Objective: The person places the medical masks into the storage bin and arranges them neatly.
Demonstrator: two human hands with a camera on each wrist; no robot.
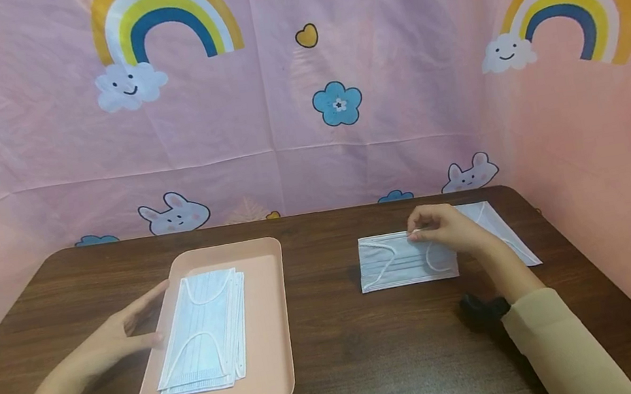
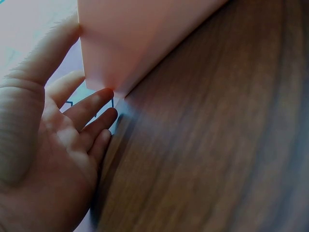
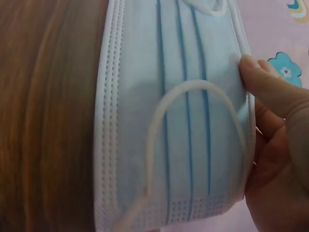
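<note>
A pink tray (image 1: 271, 328) on the left of the dark wooden table (image 1: 340, 351) holds a stack of blue face masks (image 1: 207, 331). My left hand (image 1: 140, 324) lies open at the tray's left edge, fingers straight, thumb up along the rim. In the left wrist view the left hand (image 2: 77, 111) touches the tray's (image 2: 140, 43) corner. To the right, a single blue face mask (image 1: 394, 264) lies flat on the table. My right hand (image 1: 420, 231) pinches its far long edge. The right wrist view shows the thumb of the right hand (image 3: 263, 92) on the mask (image 3: 174, 125), the other fingers below the edge.
A flat whitish wrapper (image 1: 503, 229) lies behind the right hand, near the table's far right corner. A pink cartoon-print cloth (image 1: 298, 89) hangs behind and to the right of the table. Bare tabletop (image 1: 322, 278) separates tray and mask.
</note>
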